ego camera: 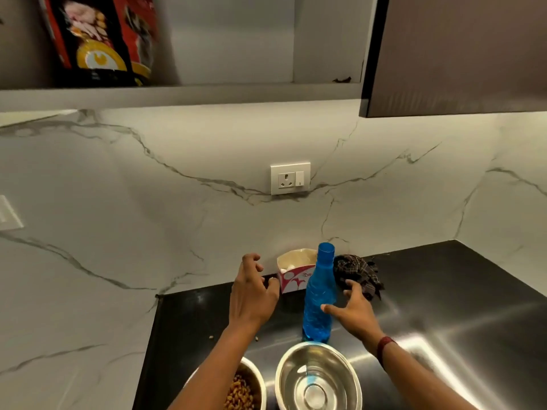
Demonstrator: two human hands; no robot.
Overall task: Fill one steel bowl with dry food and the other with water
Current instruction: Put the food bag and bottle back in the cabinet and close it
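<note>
Head view: the blue bottle (319, 294) is standing upright and uncapped on the dark counter (429, 291), just behind the right bowl (319, 380). That bowl is looking shiny inside, with a reflection that may be water, though how much I cannot tell. The left bowl (248, 389) is already holding dry kibble, partly hidden under the left forearm. A few stray kibbles are lying on the counter near that arm.

The right hand (353, 309) is hovering just beside the bottle, fingers spread and loose, thumb nearly touching the plastic; it is not gripping anything. The left hand (254, 294) is hanging left of the bottle with fingers curled, and a small pale thing is sitting at its fingertips, possibly the cap, too small to be sure.

The step in hand seems to be either taking the bottle for pouring or leaving it after pouring; the picture is not settling which. If pouring is coming, wrapping the right hand round the bottle's middle and tilting slowly over the bowl's centre should be keeping water off the counter. If capping, steadying the bottle with the right hand while the left is screwing on should be stopping it tipping toward the carton (293, 273) and cloth (356, 272) behind.
</note>
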